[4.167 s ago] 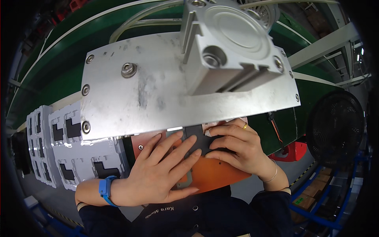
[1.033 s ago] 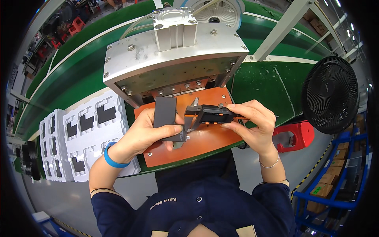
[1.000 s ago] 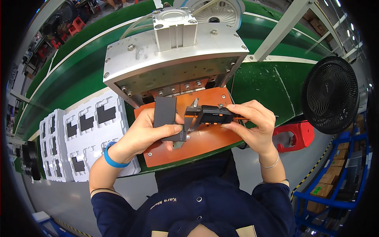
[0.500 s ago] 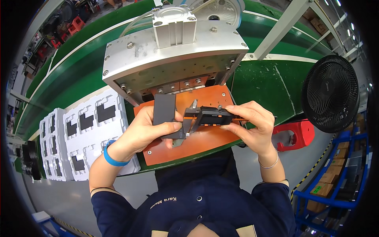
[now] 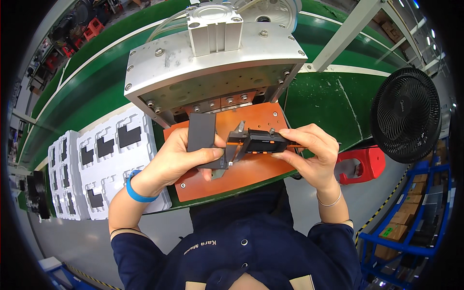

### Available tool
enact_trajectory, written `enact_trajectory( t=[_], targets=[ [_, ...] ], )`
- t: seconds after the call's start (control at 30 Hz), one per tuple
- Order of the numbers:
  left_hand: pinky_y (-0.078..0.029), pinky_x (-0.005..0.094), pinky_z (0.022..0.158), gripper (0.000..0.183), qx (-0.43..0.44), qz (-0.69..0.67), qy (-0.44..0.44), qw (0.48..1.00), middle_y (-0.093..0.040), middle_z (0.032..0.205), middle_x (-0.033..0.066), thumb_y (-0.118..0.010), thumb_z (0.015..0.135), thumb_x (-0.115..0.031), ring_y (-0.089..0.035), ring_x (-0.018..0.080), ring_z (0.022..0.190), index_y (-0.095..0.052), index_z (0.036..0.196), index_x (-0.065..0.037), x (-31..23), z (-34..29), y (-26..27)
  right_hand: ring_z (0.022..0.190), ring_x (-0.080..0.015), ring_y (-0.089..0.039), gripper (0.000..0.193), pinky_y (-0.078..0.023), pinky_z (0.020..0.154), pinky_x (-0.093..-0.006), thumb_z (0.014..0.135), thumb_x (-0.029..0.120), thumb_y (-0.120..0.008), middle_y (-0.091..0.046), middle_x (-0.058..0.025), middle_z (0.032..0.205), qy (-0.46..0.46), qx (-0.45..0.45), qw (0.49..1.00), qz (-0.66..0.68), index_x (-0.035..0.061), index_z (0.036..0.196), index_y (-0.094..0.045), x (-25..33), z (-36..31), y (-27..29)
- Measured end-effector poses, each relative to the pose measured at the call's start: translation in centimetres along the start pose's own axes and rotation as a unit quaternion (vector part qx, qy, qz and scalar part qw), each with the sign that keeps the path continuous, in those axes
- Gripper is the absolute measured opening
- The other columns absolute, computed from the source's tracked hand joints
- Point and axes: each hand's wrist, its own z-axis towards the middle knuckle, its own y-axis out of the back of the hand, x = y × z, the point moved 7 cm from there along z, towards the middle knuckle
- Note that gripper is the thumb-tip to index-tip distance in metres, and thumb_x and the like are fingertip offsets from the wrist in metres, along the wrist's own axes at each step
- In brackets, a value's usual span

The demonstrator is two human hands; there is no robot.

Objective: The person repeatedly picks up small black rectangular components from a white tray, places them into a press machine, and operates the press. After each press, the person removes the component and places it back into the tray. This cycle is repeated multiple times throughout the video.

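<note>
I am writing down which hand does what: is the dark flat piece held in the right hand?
No, the left hand grips the dark flat piece, while the right hand holds the black caliper.

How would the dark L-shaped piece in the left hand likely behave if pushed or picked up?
The dark L-shaped piece is probably stiff: its end juts past the left hand without visible sag. Its flat shape suggests sliding rather than rolling if pushed.

Hands (image 5: 182, 155) holding dark L-shaped piece (image 5: 201, 133), black caliper (image 5: 261, 141), orange plate (image 5: 256, 173) beneath
</note>
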Motion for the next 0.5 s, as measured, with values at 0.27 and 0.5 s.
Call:
enact_trajectory(
  t=[0.27,0.5],
  targets=[
    [-0.051,0.022,0.053,0.019,-0.026,-0.002,0.008,1.0,-0.066,0.081,0.0059,-0.069,0.09,-0.009,-0.065,0.0114,0.058,-0.064,0.105,0.0,-0.04,-0.09,-0.02,0.068,-0.015,-0.066,0.04,-0.052,0.057,-0.0246,0.065,0.01,-0.087,-0.073,-0.0059,0.087,-0.001,-0.005,1.0,-0.006,0.0062,0.103,-0.075,-0.07,-0.19,-0.04],
    [-0.051,0.022,0.053,0.019,-0.022,0.005,0.012,1.0,-0.067,0.081,0.007,-0.069,0.09,-0.008,-0.065,0.0115,0.057,-0.064,0.106,0.0,0.0,-0.09,0.03,0.065,-0.0145,-0.065,0.04,-0.051,0.055,-0.0241,0.065,0.01,-0.087,-0.072,-0.0052,0.086,0.013,-0.005,1.0,-0.013,0.007,0.103,-0.075,-0.02,-0.34,-0.07]
  ],
)
